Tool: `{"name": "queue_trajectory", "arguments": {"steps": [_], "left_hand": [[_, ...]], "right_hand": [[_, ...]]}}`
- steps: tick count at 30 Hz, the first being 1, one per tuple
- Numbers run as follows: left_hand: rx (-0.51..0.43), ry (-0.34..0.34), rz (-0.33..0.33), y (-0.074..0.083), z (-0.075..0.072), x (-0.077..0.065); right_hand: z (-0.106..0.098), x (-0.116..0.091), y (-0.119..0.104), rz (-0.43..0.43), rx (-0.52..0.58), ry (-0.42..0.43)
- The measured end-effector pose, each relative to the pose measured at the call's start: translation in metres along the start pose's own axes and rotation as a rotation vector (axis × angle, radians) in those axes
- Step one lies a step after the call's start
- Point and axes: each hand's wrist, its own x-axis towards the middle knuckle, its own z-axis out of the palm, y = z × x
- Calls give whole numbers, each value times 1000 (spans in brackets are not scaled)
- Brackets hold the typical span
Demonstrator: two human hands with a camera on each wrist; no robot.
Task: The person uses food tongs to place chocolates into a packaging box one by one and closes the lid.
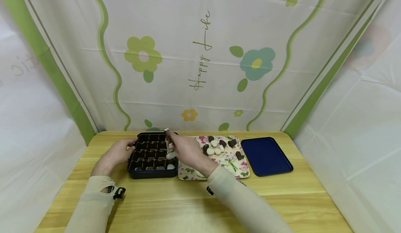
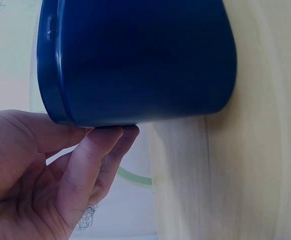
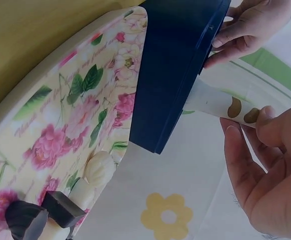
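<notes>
In the head view a dark blue box (image 1: 153, 174) sits on the left of the table, with a brown insert of several compartments. White pieces (image 1: 170, 166) lie at its right side. My left hand (image 1: 120, 151) touches the box's left side, its fingertips against the outer wall (image 2: 145, 75) in the left wrist view. Over the box's right edge, my right hand (image 1: 188, 151) pinches a slim white utensil (image 3: 210, 100) with brown patches between thumb and fingers. Its working end is hidden behind the box wall in the right wrist view, so its kind is unclear.
Right of the box lies a floral tray (image 1: 232, 165) with several dark and white chocolates (image 1: 214, 143). Further right is a flat dark blue lid (image 1: 266, 156). The wooden table (image 1: 156, 205) is bordered by a flower-printed curtain (image 1: 175, 97) behind and pale sheets on both sides.
</notes>
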Motion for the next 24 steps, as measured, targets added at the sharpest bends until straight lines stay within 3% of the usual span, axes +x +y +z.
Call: {"name": "queue_trajectory", "arguments": {"steps": [9,17,24], "left_hand": [[-14,-6,-16,2,-1,-2],[-18,-14,-23,2,-1,-2],[-10,-8,-3,1,0,0]], "right_hand": [[-2,0,0,-95,-31,-56],[-4,-1,6,-126,25,-92],[-12,-6,21,-119,121,-42]]}}
